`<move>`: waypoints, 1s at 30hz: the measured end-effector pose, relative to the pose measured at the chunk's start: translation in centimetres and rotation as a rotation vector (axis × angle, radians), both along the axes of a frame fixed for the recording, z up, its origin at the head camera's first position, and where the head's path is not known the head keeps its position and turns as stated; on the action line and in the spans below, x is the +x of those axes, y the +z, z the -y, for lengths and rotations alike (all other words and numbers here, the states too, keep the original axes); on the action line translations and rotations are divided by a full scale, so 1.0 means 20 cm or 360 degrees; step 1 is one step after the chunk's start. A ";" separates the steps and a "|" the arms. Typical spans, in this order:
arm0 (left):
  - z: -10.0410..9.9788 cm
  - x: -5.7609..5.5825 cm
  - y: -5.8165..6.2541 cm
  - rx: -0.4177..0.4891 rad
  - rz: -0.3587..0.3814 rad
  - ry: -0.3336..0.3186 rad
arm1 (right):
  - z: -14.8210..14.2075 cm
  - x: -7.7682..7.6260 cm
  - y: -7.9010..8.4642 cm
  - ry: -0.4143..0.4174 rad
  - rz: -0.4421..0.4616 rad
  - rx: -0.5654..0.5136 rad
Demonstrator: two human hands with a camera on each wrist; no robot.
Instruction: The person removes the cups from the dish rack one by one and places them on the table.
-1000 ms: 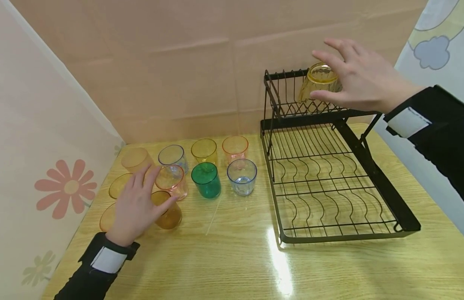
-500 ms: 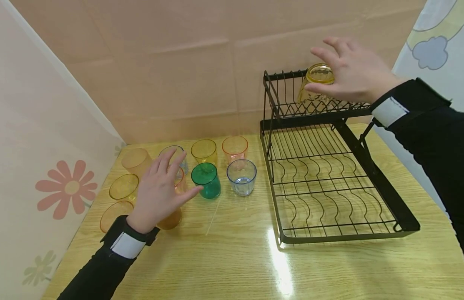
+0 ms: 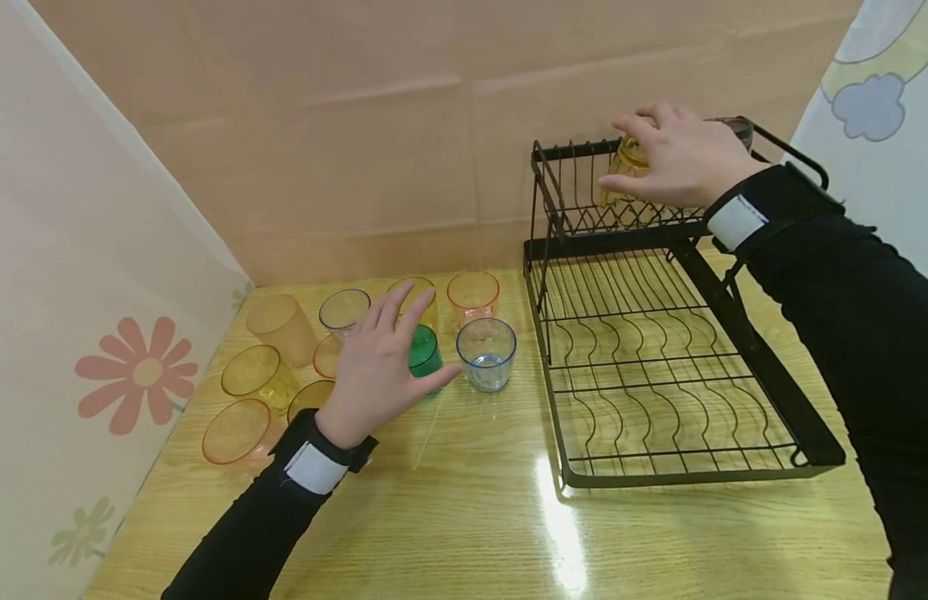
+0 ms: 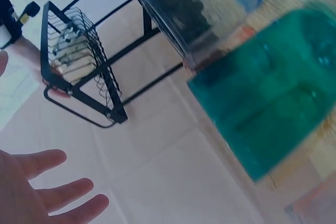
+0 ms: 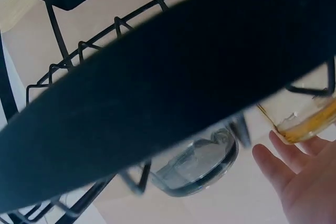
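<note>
My left hand hovers over the drinking glasses, fingers spread and holding nothing. Close by its thumb is an upright green glass, partly hidden by the hand. To the right of that stands a clear blue-rimmed glass. In the left wrist view the green glass sits well apart from my fingertips. My right hand is at the rack's upper tier, its fingers loosely spread beside an upside-down yellow glass. The right wrist view has relaxed fingers right by this glass.
A black two-tier dish rack stands on the right of the wooden table. A dark grey glass also sits in its upper tier. At the left are several more glasses, including a peach one and a pink-rimmed one.
My left hand has moved right, from above the amber glass to beside the green one. My right hand has shifted slightly left and now overlaps the yellow glass more; the grey glass has come into sight.
</note>
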State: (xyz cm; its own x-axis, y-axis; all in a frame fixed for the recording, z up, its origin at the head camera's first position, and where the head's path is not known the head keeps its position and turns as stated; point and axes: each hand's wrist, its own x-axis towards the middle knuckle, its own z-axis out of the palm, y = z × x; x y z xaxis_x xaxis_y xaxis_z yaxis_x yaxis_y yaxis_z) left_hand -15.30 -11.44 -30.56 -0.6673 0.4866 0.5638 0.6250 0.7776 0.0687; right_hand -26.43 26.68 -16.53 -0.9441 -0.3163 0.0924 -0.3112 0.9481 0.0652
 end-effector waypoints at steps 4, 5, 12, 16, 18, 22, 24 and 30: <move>-0.06 0.00 -0.02 -0.0038 0.0033 -0.0019 | 0.02 -0.01 -0.01 -0.0052 0.0031 0.0015; -0.08 0.00 -0.02 -0.0045 0.0046 -0.0030 | 0.02 -0.02 -0.01 -0.0060 0.0031 0.0024; -0.19 0.01 -0.04 -0.0040 0.0134 -0.0119 | 0.03 -0.02 -0.04 -0.0054 -0.0066 0.0015; -0.26 0.01 -0.04 -0.0064 0.0120 -0.0158 | 0.03 -0.02 -0.05 -0.0043 -0.0119 -0.0041; -0.29 0.01 -0.04 -0.0075 0.0112 -0.0176 | 0.03 -0.02 -0.05 -0.0041 -0.0125 -0.0056; -0.34 0.00 -0.04 -0.0097 0.0098 -0.0198 | 0.03 -0.03 -0.06 -0.0017 -0.0133 -0.0048; -0.36 0.00 -0.03 -0.0102 0.0099 -0.0206 | 0.03 -0.03 -0.05 -0.0003 -0.0135 -0.0046; -0.42 0.00 -0.01 -0.0117 0.0116 -0.0223 | 0.03 -0.03 0.00 -0.0019 -0.0131 -0.0048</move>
State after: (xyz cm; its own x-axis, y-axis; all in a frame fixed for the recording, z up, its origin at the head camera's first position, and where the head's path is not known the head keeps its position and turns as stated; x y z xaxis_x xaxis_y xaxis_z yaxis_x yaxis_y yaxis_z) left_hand -15.24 -3.11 -30.81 -0.6279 0.6158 0.4759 0.7230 0.6879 0.0638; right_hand -27.04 26.13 -16.47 -0.9368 -0.3008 0.1790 -0.2944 0.9537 0.0617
